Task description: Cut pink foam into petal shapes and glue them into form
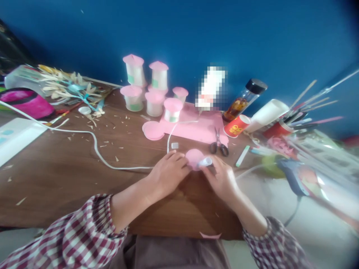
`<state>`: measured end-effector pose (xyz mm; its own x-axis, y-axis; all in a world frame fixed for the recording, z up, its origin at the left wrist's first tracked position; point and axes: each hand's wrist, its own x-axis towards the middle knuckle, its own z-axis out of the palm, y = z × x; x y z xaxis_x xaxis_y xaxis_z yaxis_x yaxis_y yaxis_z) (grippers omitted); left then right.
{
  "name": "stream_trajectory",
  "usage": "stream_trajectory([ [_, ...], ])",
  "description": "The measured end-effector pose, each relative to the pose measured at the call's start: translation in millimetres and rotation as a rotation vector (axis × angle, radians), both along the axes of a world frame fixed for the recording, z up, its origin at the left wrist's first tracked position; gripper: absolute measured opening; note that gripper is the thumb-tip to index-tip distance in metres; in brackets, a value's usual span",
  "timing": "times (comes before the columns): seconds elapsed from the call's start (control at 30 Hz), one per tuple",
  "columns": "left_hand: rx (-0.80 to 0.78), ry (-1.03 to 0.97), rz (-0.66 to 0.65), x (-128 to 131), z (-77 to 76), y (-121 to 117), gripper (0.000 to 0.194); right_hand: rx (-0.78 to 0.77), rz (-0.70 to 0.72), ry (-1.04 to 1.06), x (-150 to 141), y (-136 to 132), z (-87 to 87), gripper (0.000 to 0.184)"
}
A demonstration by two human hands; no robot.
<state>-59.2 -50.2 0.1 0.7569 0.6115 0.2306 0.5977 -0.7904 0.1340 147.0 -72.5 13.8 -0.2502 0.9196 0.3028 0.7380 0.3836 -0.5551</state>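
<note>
A pink paper circle (193, 157) lies at the middle of the brown table's near half. My left hand (169, 172) holds its left edge, thumb and fingers closed at the rim. From the right, my right hand (223, 175) grips a whitish tube that looks like a glue stick (206, 161). The tube is tilted, with its lower end over the circle; blur hides whether it touches. Just behind my left hand sits a small clear cap (174, 145). More pink circles (153, 130) lie behind it, beside a pink sheet (196, 129).
Several white cups with pink paper tops (154, 102) stand at the back, some stacked. Black-handled scissors (219, 145) lie right of the sheet. A red cup (237, 126), a dark-lidded bottle (245, 99) and a green-white stick (242, 156) are to the right. A white cable (97, 145) crosses the left.
</note>
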Motion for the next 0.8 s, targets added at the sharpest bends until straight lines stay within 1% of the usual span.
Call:
stream_trajectory([
  [0.13, -0.001, 0.010, 0.025, 0.9, 1.5, -0.8, 0.024, -0.032, 0.025, -0.030, 3.9, 1.2, -0.9, 0.006],
  [0.23, -0.008, 0.014, 0.032, 1.5, 2.9, -1.1, 0.024, -0.039, -0.014, -0.012, 6.9, 0.1, 2.7, 0.006],
  [0.33, -0.007, 0.019, 0.026, 1.3, 2.9, -0.6, 0.024, 0.001, -0.061, 0.031, 6.8, -2.1, 5.4, 0.009],
  [0.43, -0.004, 0.022, 0.025, 1.0, 2.4, -0.2, 0.024, 0.034, -0.062, 0.041, 4.4, -3.3, 4.0, 0.009],
  [0.63, -0.012, 0.013, 0.025, 1.5, 3.5, -0.8, 0.023, -0.013, 0.000, -0.008, 5.2, -1.9, -1.6, 0.010],
  [0.7, -0.008, 0.015, 0.025, 1.4, 3.7, -0.9, 0.023, -0.029, -0.010, -0.003, 7.4, -1.7, 0.2, 0.008],
  [0.8, -0.004, 0.012, 0.025, 0.9, 3.0, -0.7, 0.024, -0.043, -0.062, 0.037, 8.6, -2.8, 4.8, 0.009],
])
